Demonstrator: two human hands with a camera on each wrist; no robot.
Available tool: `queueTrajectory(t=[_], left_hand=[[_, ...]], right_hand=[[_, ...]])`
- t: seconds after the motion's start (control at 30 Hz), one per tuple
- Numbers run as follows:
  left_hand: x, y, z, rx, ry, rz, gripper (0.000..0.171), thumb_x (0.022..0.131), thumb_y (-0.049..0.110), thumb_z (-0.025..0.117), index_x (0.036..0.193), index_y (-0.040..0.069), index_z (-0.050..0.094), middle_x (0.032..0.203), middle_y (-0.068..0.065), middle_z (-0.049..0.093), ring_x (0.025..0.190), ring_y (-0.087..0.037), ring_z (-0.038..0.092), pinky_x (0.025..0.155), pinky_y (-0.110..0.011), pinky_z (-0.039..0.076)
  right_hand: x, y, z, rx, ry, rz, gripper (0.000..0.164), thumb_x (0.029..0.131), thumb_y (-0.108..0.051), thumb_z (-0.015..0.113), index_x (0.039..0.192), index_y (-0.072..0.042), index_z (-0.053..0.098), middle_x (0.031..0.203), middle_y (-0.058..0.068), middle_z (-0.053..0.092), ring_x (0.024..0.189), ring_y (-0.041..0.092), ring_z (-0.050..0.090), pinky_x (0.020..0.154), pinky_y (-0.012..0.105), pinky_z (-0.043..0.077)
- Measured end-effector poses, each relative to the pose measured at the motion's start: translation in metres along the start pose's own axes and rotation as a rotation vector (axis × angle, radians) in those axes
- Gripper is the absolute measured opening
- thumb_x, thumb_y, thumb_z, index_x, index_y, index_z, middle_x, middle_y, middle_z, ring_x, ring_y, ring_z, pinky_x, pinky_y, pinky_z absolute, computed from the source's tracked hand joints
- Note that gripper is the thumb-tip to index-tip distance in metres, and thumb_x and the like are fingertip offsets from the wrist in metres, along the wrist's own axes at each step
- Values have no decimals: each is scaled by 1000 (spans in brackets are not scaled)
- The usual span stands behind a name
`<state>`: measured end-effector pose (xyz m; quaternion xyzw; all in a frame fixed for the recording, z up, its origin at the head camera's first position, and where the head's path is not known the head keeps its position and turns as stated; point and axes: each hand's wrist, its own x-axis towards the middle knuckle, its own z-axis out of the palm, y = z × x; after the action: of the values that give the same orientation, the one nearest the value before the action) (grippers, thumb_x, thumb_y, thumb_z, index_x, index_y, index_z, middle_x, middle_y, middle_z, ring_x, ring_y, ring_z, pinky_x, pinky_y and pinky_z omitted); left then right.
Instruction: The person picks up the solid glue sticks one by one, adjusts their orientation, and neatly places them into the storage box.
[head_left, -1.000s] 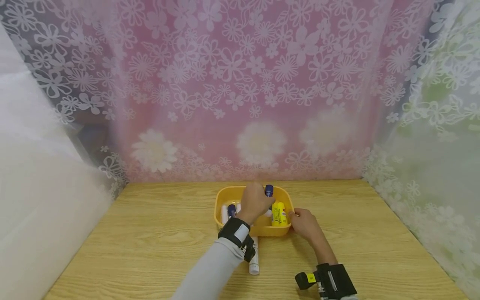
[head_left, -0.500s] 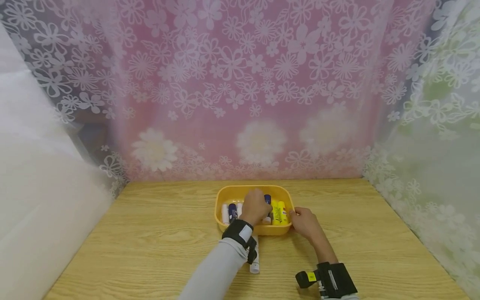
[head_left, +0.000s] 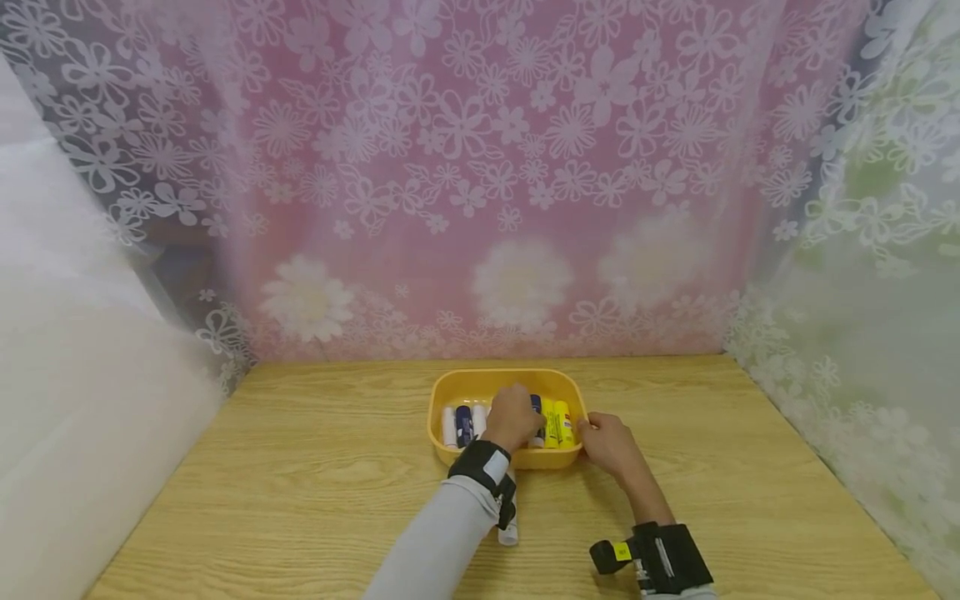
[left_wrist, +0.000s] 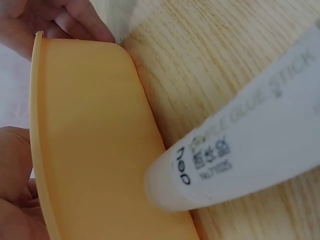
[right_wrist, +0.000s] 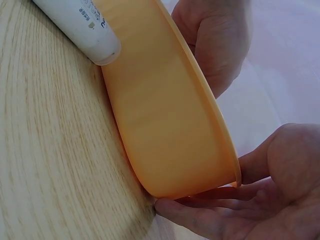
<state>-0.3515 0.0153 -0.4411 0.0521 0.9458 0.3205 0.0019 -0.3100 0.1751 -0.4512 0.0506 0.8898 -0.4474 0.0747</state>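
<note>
A yellow plastic tub [head_left: 547,459] holds several glue sticks lying side by side. My left hand [head_left: 513,417] reaches down into it, fingers at a blue-capped glue stick [head_left: 536,405]; the fingertips are mostly hidden, but they appear to pinch it. Two yellow glue sticks [head_left: 564,425] lie to its right. At the tub's left end are a white stick [head_left: 449,427], a dark blue one [head_left: 464,425] and another white one [head_left: 478,420]. My right hand [head_left: 611,442] grips the tub's right end, thumb at the rim and fingers under the corner [right_wrist: 195,215].
A white glue stick [left_wrist: 235,135] lies on the wooden table [head_left: 315,492] in front of the tub, its far end close to the tub's wall and partly under my left wrist. A pink flowered curtain [head_left: 420,208] hangs behind the table, with pale sheets at both sides.
My left hand has lowered the blue-capped glue stick into the tub beside the yellow ones. My right hand has stayed on the tub's end.
</note>
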Motion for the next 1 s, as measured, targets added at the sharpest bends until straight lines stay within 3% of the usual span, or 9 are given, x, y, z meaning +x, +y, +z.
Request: queueTrajectory(t=[0.6, 0.87, 1.0], left_hand=[[-1, -5, 4, -5, -11, 9, 24, 86, 11, 79, 68, 1, 66, 54, 0, 43, 47, -15, 45, 42, -22, 35], [1, -1, -4, 3, -100, -45, 18, 83, 12, 81, 89, -2, 72, 72, -5, 59, 65, -19, 54, 56, -26, 47], [1, 1, -5, -2, -121, -70, 17, 83, 11, 81, 92, -1, 72, 75, -6, 61, 66, -20, 57, 57, -27, 50]], right_hand=[[0, 2, 1, -13, 20, -34, 41, 106, -19, 41, 129, 9, 60, 104, 16, 67, 89, 23, 64, 70, 29, 54], [1, 2, 0, -24, 20, -39, 41, 106, -19, 41, 129, 9, 60, 102, 16, 68, 88, 24, 65, 68, 29, 53], [0, 1, 0, -28, 19, -49, 41, 106, -18, 42, 130, 10, 59, 104, 18, 69, 89, 25, 67, 69, 30, 55]])
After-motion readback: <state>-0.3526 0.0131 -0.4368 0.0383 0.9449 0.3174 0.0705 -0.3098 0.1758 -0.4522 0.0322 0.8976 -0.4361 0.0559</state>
